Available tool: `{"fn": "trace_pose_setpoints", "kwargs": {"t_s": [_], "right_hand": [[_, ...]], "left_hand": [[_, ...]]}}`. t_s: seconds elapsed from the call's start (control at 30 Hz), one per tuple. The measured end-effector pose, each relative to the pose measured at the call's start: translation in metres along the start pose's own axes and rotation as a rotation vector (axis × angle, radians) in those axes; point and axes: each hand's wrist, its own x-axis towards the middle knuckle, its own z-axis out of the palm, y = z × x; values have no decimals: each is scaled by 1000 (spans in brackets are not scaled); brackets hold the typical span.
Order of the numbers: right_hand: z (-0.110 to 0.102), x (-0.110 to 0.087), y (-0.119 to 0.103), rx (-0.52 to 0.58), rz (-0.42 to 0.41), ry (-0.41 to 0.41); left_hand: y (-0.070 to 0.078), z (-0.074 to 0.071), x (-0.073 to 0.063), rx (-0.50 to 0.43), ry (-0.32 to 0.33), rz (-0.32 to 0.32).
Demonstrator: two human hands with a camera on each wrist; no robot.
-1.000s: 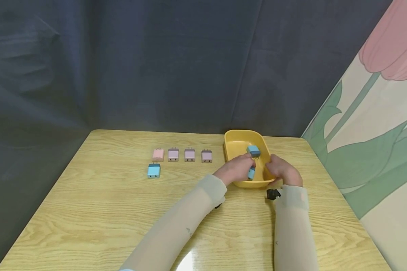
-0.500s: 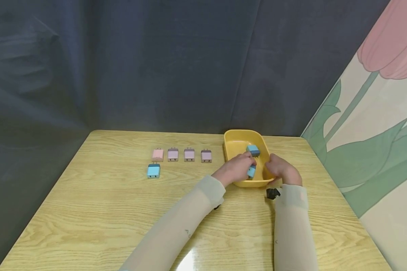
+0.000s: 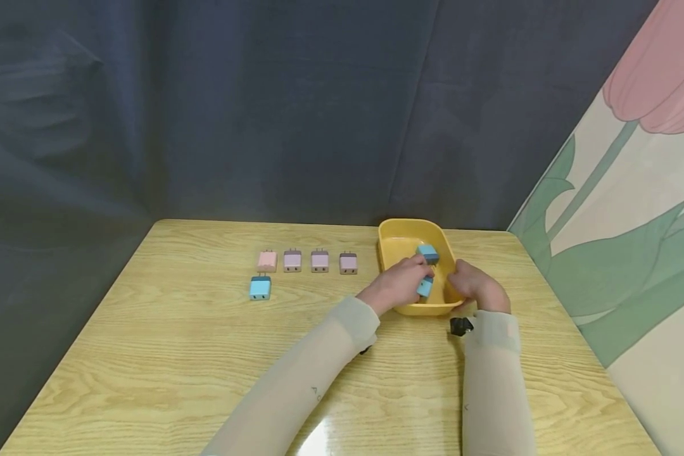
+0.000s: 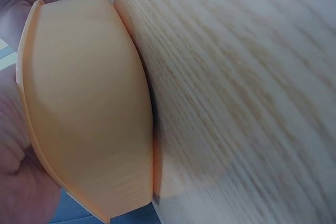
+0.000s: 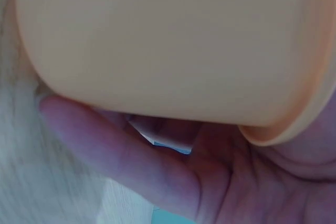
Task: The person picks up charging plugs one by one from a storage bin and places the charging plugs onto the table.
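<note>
A yellow plastic bin (image 3: pixel 424 310) stands at the back right of the table in the head view. My left hand (image 3: pixel 400 282) reaches over its left rim and grips a blue plug-in charger (image 3: pixel 425 287) low inside; the fingertips are partly hidden. Just beyond the fingers lies another blue charger (image 3: pixel 427 254) with a darker end. My right hand (image 3: pixel 480 287) holds the bin's right side, and in the right wrist view the thumb (image 5: pixel 115 145) lies along the outer wall. The left wrist view shows mostly the bin's outer wall (image 4: pixel 89 98).
Left of the bin, a row holds a pink charger (image 3: pixel 266 261) and three lilac chargers (image 3: pixel 320 261), prongs pointing away. A blue charger (image 3: pixel 259 288) sits in front of the pink one. A dark curtain (image 3: pixel 273 114) hangs behind the wooden table (image 3: pixel 177 354).
The blue charger in my left hand has tilted and shifted slightly within the bin. Both arms stay nearly still, and the chargers on the table have not moved.
</note>
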Motion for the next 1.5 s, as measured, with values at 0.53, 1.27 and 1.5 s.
{"fn": "trace_pose_setpoints", "kwargs": {"t_s": [0.53, 1.27, 1.5], "right_hand": [[-1, 3, 6, 49, -20, -31], [1, 0, 2, 35, -18, -11], [1, 2, 3, 4, 2, 4]], "left_hand": [[4, 2, -5, 21, 90, -10], [-10, -17, -24, -75, 175, -12], [-16, -22, -31, -124, 181, -21]]}}
